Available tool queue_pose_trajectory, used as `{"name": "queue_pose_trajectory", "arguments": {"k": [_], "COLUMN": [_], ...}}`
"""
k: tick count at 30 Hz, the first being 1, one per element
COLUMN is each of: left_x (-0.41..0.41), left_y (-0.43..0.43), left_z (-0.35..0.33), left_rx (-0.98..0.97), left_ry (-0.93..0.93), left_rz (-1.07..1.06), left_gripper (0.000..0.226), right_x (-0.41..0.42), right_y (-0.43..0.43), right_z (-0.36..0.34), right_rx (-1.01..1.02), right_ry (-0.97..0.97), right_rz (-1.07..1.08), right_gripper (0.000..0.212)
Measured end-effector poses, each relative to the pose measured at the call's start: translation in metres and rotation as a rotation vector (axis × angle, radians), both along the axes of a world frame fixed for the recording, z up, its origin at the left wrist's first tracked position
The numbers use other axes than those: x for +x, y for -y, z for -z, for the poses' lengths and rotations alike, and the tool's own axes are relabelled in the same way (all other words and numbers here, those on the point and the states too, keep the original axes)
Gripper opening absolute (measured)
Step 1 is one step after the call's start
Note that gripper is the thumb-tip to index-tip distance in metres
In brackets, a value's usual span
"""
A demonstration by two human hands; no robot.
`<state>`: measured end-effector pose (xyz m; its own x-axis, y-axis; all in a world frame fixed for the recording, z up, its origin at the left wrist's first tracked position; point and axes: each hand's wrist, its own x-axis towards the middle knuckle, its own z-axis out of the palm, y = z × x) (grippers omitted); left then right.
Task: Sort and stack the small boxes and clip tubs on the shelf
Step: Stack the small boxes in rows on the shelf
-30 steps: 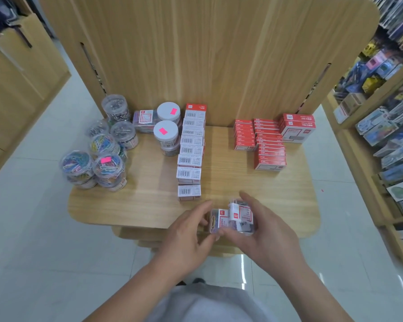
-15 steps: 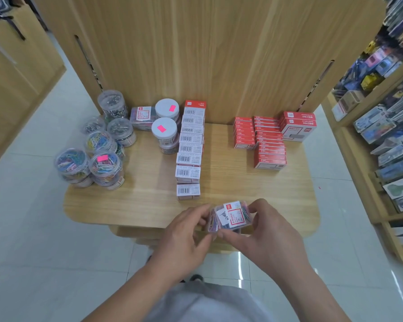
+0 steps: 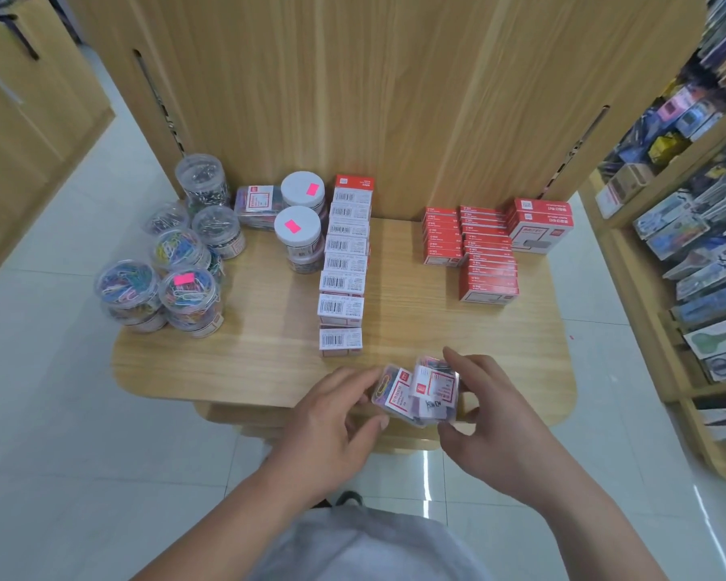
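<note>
both hands (image 3: 411, 417) grip clear clip boxes (image 3: 420, 390) @ shelf (image 3: 235, 366) front edge

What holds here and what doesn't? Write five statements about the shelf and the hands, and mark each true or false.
1. The left hand and the right hand together hold small clear boxes at the front edge of the shelf. True.
2. The red boxes stand left of the barcode boxes. False: they stand to the right, with bare shelf between.
3. Two white-lidded tubs each bear a pink sticker. True.
4. The tubs of coloured clips are stacked on the red boxes. False: they stand at the shelf's left end, far from them.
5. The barcode boxes form one row running from the back panel toward the front. True.
</note>
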<state>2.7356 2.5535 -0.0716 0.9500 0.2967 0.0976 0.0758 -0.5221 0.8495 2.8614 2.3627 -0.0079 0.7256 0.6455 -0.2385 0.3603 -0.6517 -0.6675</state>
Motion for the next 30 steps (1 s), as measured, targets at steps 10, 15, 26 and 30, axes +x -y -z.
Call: {"name": "queue_pose_trajectory", "arguments": {"k": [10,15,26,30], "left_x": [0.002,0.0,-0.002,-0.002], "left_y": [0.001,0.0,-0.003,-0.004], "left_z": [0.001,0.003,0.001,-0.001], "left_rx": [0.056,0.05,0.012,-0.003], "left_ry": [0.0,0.013,0.036,0.02], "left_rz": [-0.004,0.005,0.032,0.03], "left_gripper": [0.043,0.042,0.051,0.049], "right_x": [-0.021,-0.023,-0.021,-0.02], "right_y": [-0.01,-0.014,-0.026,-0.029], "right_z": [-0.001,0.001,0.002,0.002], "right_rx": [-0.119,-0.169,-0.149,-0.184], "right_ry": [0.218,0.178,0.095,0.124], "right_rz": [0.122,0.131,0.114,0.098], "right_gripper": [0.093,0.083,0.076,0.076]}}
